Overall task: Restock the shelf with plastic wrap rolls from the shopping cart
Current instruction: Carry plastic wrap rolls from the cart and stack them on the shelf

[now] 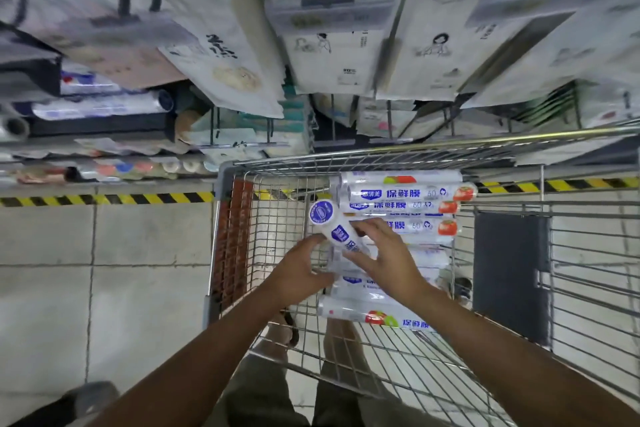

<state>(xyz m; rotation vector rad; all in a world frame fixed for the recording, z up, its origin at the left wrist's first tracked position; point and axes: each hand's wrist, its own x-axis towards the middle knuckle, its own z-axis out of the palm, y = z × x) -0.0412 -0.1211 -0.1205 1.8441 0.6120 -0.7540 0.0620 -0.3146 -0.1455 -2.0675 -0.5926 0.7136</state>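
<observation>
We've got both hands in the shopping cart [381,153], on one plastic wrap roll [334,227] that's tilted up, blue end cap twd the shelf [100,126]. L hand [304,274] grips its lower end, fingers curled round it. R hand [384,260] curls over its middle from the other side. More rolls [401,196] lie stacked at the cart's far end, others under our hands. Shelf is front-left w/ rolls on it, beyond the hazard tape [104,199].

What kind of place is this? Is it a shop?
Most likely a shop aisle. There's a wire shopping cart holding plastic wrap rolls, shelves stocked with more rolls, and packaged goods hanging on hooks above.
</observation>
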